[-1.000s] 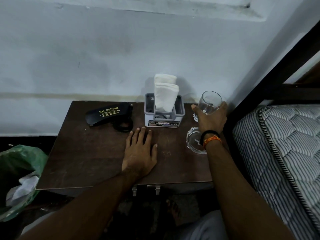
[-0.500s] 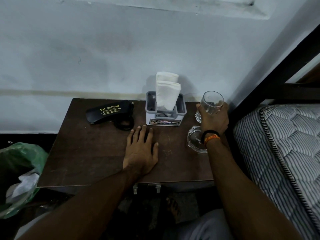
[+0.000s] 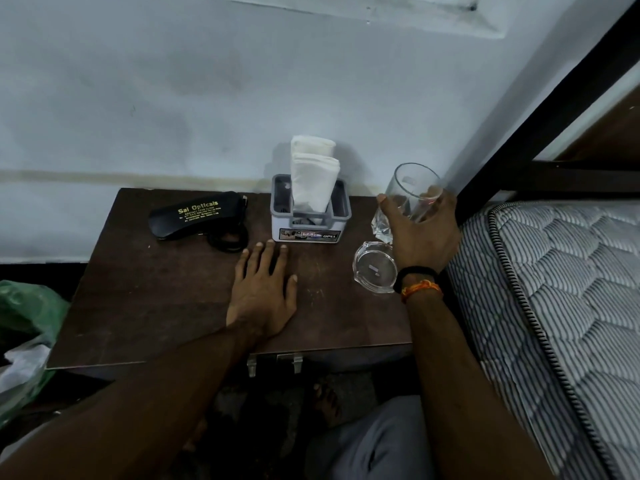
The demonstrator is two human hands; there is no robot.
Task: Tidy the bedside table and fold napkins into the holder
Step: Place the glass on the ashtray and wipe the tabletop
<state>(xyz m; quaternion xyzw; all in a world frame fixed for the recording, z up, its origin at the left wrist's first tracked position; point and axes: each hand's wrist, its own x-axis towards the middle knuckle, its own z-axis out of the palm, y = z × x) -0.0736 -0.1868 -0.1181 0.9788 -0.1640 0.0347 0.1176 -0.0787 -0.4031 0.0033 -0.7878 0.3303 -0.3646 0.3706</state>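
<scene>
My view looks down on the bedside table (image 3: 138,299), a rectangular top of dark brown laminate, dull and faintly scuffed, set against a pale, blotchy painted wall (image 3: 207,81). Taking the napkin holder (image 3: 310,216) as landmark: it is a squarish grey plastic box with a printed label on its near face, standing at the table's back edge, and white folded napkins (image 3: 313,174), soft and creased, rise upright out of its middle slot. To the holder's left lies a long black spectacle case (image 3: 197,218), smooth and rounded, lettered "Sai Opticals" in gold, with a dark looped item I cannot identify just at its right end. In front of the holder my left hand (image 3: 263,292) lies flat on the laminate, fingers straight and slightly spread, fingertips near the holder's base but apart from it. To the holder's right my right hand (image 3: 420,233) grips a clear drinking glass (image 3: 410,192), cylindrical with a heavy faceted base, tilted leftward at its foot; thumb and fingers are curled round its lower wall. Whether the base touches the table I cannot tell. In front and right of the holder, just beside the right wrist, sits a round, thick-walled clear glass ashtray (image 3: 374,266). Farther right is a quilted mattress (image 3: 561,289) in grey-and-white stripes with corded piping, under a black bed frame (image 3: 540,109). Far left of the holder is a crumpled green plastic bag (image 3: 27,313).
</scene>
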